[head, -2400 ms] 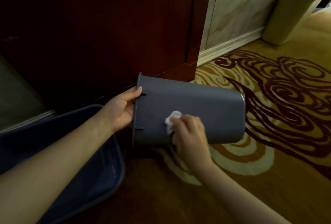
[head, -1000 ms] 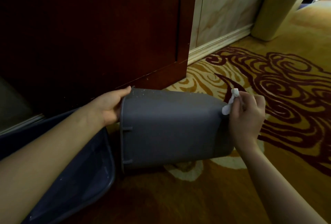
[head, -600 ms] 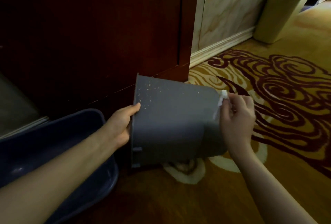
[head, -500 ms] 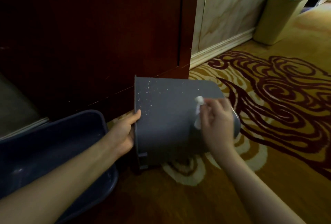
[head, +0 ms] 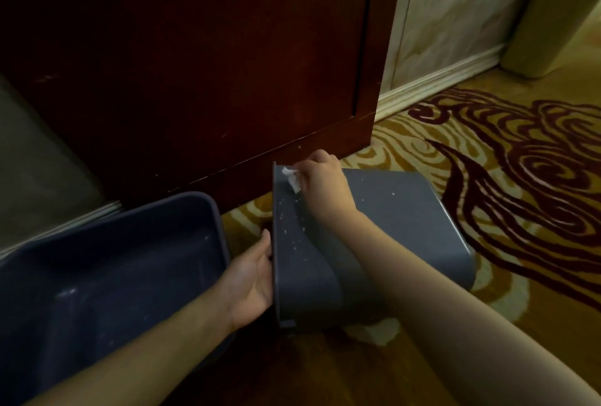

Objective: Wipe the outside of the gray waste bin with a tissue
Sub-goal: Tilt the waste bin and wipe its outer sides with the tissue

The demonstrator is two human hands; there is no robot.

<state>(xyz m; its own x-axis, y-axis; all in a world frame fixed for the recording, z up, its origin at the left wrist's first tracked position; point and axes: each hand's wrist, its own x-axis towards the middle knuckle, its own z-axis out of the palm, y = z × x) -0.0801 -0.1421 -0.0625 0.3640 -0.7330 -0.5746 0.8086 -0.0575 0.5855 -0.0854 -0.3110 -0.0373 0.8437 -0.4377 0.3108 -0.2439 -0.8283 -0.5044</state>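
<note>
Gray waste bin [head: 406, 227] lay sideways. Left hand [head: 252, 282] gripped its rim; right hand [head: 325, 183] pinched tissue [head: 291, 178] near rim. White specks [head: 289, 227] remained beside rim: wiping unfinished.

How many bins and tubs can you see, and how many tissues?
Gray waste bin, on its side: 1
Yellowish bin by the wall: 1
Dark blue tub: 1
Tissue, in the right hand: 1
Total: 4
</note>
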